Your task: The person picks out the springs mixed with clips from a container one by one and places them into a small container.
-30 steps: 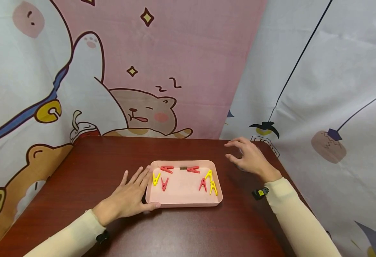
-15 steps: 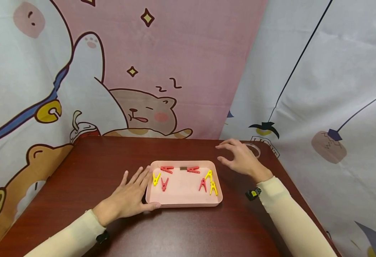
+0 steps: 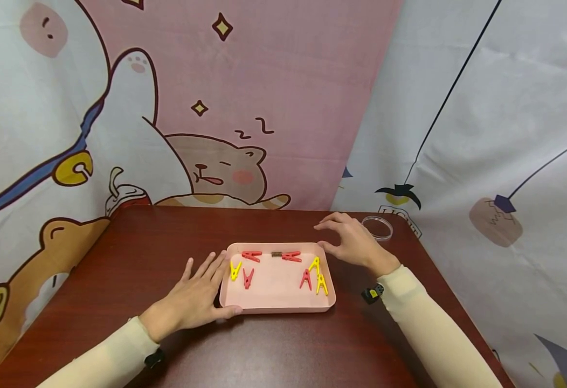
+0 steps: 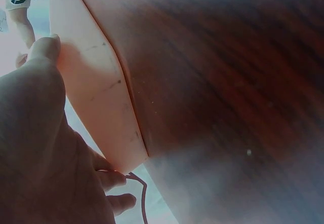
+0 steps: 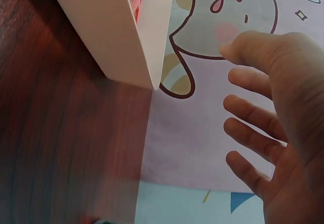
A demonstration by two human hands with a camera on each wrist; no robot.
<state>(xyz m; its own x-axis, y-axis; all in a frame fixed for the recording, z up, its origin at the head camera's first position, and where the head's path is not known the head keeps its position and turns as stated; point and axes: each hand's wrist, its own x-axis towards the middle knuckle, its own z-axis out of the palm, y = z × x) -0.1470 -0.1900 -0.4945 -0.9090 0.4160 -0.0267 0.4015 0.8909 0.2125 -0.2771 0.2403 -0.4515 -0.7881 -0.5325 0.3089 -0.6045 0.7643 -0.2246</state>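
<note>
A shallow pink tray [image 3: 276, 299] lies on the table and holds several small red clothespins [image 3: 248, 278] and yellow clothespins [image 3: 321, 283]. A dark coil spring [image 3: 276, 254] sits against one red clothespin [image 3: 291, 256] near the tray's far wall. My left hand [image 3: 191, 299] rests at the tray's left end, fingers extended along its side and thumb at the near left corner. My right hand [image 3: 353, 242], holding nothing, hovers just beyond the far right corner with fingers apart and slightly bent, as the right wrist view also shows.
A clear round dish [image 3: 391, 233] stands at the back right of the dark wooden table [image 3: 283, 350], behind my right hand. Printed cartoon cloth [image 3: 303, 97] hangs around the table's back and sides.
My right hand has moved left from the back right toward the tray's far right corner, bringing the clear dish into view. The left hand, tray and clothespins have stayed put.
</note>
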